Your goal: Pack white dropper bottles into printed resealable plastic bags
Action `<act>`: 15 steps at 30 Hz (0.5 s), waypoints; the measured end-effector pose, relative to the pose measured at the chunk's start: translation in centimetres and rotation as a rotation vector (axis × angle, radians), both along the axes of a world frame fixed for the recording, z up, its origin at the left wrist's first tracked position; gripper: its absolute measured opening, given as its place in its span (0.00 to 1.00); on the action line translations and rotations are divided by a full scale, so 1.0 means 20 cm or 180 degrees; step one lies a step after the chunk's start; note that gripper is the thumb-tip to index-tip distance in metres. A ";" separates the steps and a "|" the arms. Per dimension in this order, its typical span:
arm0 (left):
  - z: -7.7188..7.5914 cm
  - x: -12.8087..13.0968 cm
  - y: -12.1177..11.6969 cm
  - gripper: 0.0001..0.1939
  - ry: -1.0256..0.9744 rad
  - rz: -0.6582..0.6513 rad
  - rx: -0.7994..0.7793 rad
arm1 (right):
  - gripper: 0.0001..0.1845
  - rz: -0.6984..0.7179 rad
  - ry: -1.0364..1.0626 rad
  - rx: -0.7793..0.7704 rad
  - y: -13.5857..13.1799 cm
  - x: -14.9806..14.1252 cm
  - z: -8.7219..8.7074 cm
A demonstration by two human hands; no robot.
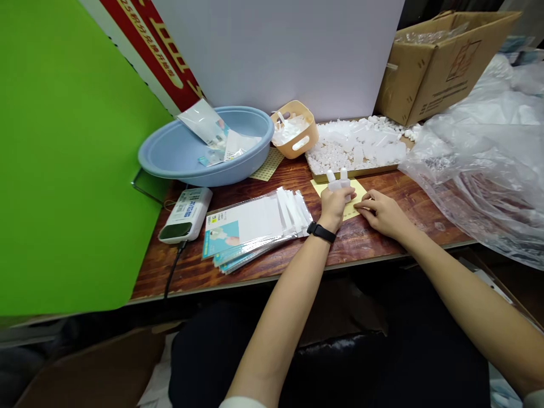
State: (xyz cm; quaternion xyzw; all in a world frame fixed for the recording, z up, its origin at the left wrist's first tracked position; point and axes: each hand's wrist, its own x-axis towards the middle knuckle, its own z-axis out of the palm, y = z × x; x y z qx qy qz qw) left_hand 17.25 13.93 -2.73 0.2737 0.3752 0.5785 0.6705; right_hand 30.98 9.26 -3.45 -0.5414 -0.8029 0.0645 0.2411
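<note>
My left hand (334, 205), with a black band on the wrist, is closed around two small white plastic bottles (344, 180) whose pointed caps face up and away from me. Beneath them on the wooden table lies a yellow sticker sheet (360, 188) with rows of small round marks. The fingers of my right hand (385, 214) are bent and pressed together at the sheet's right edge; whether a sticker is between them is too small to see. Left of my left hand is a stack of clear printed packets (255, 224) with white strips at one end.
A blue basin (170, 156) with packets stands behind the stack. Beside it are a tan basket (301, 148) and a tray (361, 171) of small white parts. A white device (193, 207) with a cable is left, a cardboard box (414, 79) and plastic bags (480, 147) right.
</note>
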 end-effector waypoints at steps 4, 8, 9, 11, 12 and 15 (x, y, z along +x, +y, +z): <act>0.00 0.00 0.00 0.07 -0.0023 0.0005 -0.0030 | 0.09 0.0017 0.0021 -0.0118 0.01 0.00 0.02; 0.01 0.00 0.00 0.07 -0.0053 0.0023 -0.0091 | 0.05 -0.0038 0.0064 -0.0239 0.04 -0.01 0.03; 0.01 0.00 0.00 0.07 -0.0067 0.0025 -0.0107 | 0.05 -0.0057 0.0090 -0.0249 0.05 -0.02 0.02; 0.01 0.00 0.00 0.07 -0.0103 0.0032 -0.0134 | 0.05 -0.0090 0.0180 -0.0246 0.05 -0.02 0.02; 0.02 0.00 0.00 0.07 -0.0124 0.0035 -0.0147 | 0.06 -0.0101 0.0248 -0.0234 0.05 -0.03 0.02; 0.03 -0.01 0.00 0.05 -0.0190 0.0027 -0.0187 | 0.06 -0.0138 0.0563 -0.0159 0.04 -0.02 0.03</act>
